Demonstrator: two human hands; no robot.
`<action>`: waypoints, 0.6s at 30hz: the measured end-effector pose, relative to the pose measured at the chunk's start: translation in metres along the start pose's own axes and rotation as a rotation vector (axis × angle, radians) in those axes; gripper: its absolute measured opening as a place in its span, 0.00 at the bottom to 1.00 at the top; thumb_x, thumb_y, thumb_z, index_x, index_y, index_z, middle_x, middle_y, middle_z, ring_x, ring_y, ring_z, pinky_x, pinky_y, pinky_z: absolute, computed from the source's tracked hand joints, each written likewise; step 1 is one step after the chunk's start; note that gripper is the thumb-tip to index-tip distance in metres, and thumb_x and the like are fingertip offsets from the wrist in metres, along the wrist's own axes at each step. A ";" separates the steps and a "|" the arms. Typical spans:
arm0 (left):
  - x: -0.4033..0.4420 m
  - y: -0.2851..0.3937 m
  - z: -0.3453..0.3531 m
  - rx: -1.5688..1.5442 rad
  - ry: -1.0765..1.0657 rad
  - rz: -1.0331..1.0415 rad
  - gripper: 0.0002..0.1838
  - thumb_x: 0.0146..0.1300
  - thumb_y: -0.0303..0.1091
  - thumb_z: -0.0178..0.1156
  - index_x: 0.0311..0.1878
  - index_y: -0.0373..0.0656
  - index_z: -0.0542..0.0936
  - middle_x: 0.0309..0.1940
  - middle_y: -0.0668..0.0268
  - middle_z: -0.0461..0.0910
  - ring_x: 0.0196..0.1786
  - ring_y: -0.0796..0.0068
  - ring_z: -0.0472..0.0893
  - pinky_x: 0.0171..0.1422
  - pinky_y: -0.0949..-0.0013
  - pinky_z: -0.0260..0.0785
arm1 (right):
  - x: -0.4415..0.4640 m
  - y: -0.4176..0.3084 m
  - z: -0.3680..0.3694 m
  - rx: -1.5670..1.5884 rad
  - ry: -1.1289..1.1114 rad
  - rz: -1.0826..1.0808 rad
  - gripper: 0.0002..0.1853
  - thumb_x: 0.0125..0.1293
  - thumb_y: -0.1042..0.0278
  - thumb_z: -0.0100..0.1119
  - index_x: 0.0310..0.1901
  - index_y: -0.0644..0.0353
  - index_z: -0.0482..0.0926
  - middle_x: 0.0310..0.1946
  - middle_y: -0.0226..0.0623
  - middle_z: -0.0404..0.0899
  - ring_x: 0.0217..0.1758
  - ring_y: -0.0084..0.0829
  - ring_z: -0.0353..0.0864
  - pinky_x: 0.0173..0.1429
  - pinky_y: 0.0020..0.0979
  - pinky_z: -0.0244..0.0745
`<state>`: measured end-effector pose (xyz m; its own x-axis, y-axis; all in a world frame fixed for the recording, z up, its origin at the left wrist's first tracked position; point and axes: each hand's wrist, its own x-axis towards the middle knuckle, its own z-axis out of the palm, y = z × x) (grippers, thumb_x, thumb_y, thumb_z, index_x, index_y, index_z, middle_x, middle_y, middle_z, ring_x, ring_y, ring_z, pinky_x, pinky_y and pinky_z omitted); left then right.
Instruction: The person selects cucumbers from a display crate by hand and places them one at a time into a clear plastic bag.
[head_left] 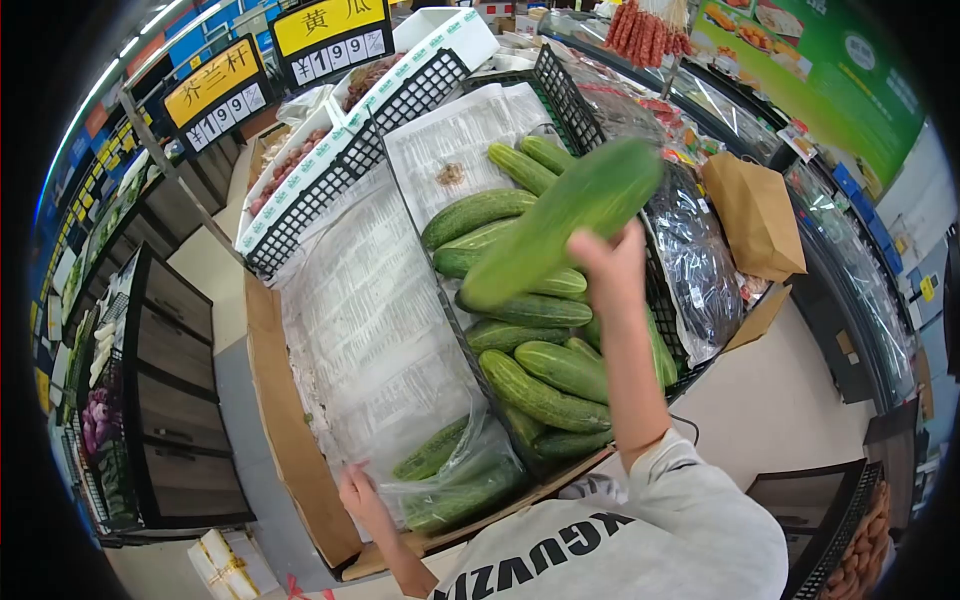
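My right hand [612,265] is wrapped round a large green cucumber [565,215], blurred by motion and raised above the crate. Below it, several more cucumbers [545,385] lie on newspaper in the right half of the display. At the near left, a clear plastic bag [470,465] with cucumbers inside rests on newspaper. My left hand [362,500] is at that bag's left side, its fingers closed at the edge of the plastic.
Black crate walls [570,95] border the cucumbers. Newspaper [350,300] lines the left half. Behind stand white foam boxes [300,170] and price signs [333,40]. To the right are a dark plastic-wrapped bundle [695,265] and a brown paper bag [755,215].
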<state>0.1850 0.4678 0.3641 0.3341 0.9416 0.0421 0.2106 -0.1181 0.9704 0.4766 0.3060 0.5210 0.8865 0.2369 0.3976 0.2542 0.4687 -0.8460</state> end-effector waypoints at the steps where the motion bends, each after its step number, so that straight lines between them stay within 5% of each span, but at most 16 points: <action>1: 0.001 -0.003 0.001 -0.009 0.000 -0.001 0.12 0.59 0.32 0.43 0.27 0.34 0.72 0.11 0.75 0.56 0.16 0.87 0.53 0.19 0.79 0.44 | 0.022 -0.003 -0.010 -0.090 0.017 -0.067 0.25 0.36 0.67 0.68 0.38 0.66 0.71 0.33 0.37 0.75 0.35 0.26 0.74 0.43 0.27 0.69; 6: -0.007 -0.007 0.012 -0.176 -0.062 -0.062 0.08 0.55 0.29 0.48 0.32 0.34 0.74 0.15 0.77 0.57 0.19 0.89 0.54 0.21 0.82 0.43 | 0.092 0.032 -0.062 -0.509 -0.062 -0.159 0.25 0.33 0.64 0.68 0.34 0.68 0.72 0.33 0.39 0.75 0.33 0.27 0.74 0.41 0.27 0.68; 8: -0.016 -0.002 0.014 -0.171 -0.008 -0.039 0.08 0.53 0.27 0.48 0.35 0.34 0.73 0.16 0.76 0.58 0.21 0.89 0.55 0.23 0.82 0.45 | 0.107 0.057 -0.076 -1.103 -0.180 -0.364 0.28 0.30 0.60 0.68 0.34 0.68 0.73 0.31 0.41 0.72 0.33 0.34 0.73 0.42 0.29 0.68; 10: -0.024 0.001 0.019 -0.157 0.030 -0.003 0.10 0.52 0.25 0.49 0.39 0.34 0.72 0.18 0.76 0.59 0.22 0.89 0.56 0.24 0.83 0.47 | 0.104 0.072 -0.076 -1.249 -0.279 -0.397 0.29 0.26 0.57 0.67 0.35 0.65 0.74 0.29 0.42 0.70 0.35 0.39 0.72 0.41 0.33 0.67; 18: -0.064 0.003 0.040 -0.198 0.133 0.041 0.29 0.47 0.18 0.46 0.56 0.38 0.57 0.28 0.70 0.62 0.30 0.83 0.61 0.37 0.82 0.56 | 0.102 0.119 -0.075 -1.565 -0.683 -0.105 0.31 0.30 0.51 0.66 0.38 0.62 0.72 0.35 0.40 0.71 0.40 0.38 0.71 0.45 0.38 0.63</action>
<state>0.2009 0.3944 0.3549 0.2121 0.9720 0.1009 0.0105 -0.1055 0.9944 0.6258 0.3222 0.4344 0.6344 0.7501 0.1864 0.7730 -0.6145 -0.1581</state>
